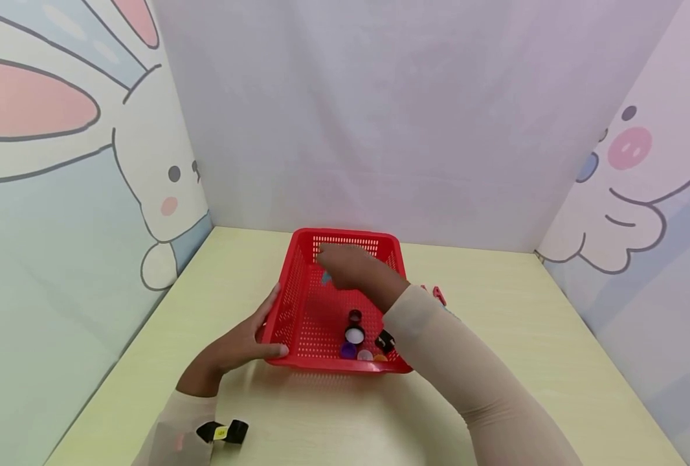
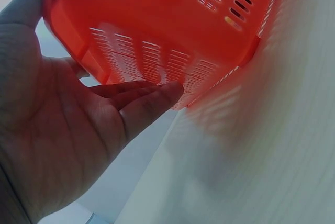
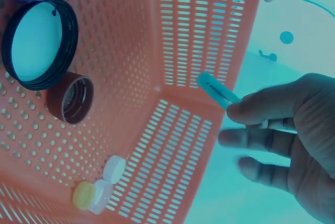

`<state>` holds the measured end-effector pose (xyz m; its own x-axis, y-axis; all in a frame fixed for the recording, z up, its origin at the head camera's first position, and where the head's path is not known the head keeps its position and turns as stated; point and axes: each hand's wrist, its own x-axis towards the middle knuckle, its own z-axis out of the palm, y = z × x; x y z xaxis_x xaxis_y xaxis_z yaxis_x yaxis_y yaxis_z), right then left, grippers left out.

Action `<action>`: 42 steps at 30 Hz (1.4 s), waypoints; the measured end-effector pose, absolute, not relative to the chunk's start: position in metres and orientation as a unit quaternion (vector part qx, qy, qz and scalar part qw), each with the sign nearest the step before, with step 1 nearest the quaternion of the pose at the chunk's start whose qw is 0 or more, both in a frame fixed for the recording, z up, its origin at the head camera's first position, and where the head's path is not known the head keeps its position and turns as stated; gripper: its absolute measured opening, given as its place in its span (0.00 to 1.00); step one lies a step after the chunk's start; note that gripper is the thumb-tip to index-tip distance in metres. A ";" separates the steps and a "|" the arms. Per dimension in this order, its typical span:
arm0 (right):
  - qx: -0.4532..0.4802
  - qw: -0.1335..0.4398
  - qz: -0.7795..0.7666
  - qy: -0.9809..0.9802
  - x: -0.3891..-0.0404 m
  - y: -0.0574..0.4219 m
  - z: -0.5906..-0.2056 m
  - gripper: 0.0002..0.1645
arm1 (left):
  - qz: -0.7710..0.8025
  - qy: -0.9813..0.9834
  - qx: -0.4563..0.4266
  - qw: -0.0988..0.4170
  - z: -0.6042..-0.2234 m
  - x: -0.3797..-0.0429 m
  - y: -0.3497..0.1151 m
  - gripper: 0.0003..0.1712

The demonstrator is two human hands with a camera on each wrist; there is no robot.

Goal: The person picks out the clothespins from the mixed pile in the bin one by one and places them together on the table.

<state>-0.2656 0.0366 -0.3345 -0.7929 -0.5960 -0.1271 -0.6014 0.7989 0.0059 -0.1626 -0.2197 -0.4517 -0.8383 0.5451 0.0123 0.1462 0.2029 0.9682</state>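
Observation:
A red plastic basket (image 1: 322, 364) with slotted walls stands on the table. My left hand (image 1: 237, 346) holds its near left corner, the thumb over the rim and the fingers along the outer left wall. In the left wrist view those fingers (image 2: 149, 106) lie against the slotted side. Above the basket's far half, my right hand (image 1: 347, 265) pinches a light blue clothespin (image 3: 217, 89) between thumb and fingers. Inside the basket lie a purple cap (image 1: 348, 351), a black-rimmed white lid (image 1: 355, 335), a small brown cap (image 3: 70, 98) and a yellow cap (image 3: 84, 195).
Small red clips (image 1: 439, 296) lie on the table right of the basket, partly behind my right sleeve (image 1: 467, 369). A pale cloth wall (image 1: 368, 129) closes off the back, and cartoon-printed panels (image 1: 42, 272) stand left and right of the table (image 1: 555, 362).

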 end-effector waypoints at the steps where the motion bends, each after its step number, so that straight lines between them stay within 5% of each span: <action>1: -0.319 0.051 0.030 0.946 -0.265 0.038 -0.334 0.34 | 0.588 0.757 0.229 0.169 -0.452 -0.163 -0.220 0.76; 8: -0.341 0.007 0.054 0.938 -0.261 0.047 -0.329 0.26 | 0.590 0.755 0.230 0.170 -0.451 -0.163 -0.219 0.75; 16: -0.334 -0.009 0.068 0.940 -0.247 0.061 -0.311 0.29 | 0.589 0.756 0.229 0.169 -0.450 -0.162 -0.219 0.76; 23: -0.319 -0.026 0.077 0.944 -0.234 0.076 -0.303 0.19 | 0.590 0.756 0.226 0.173 -0.450 -0.162 -0.218 0.76; 42: -0.219 -0.037 -0.049 0.974 -0.196 0.134 -0.300 0.33 | 0.587 0.757 0.229 0.170 -0.452 -0.163 -0.218 0.76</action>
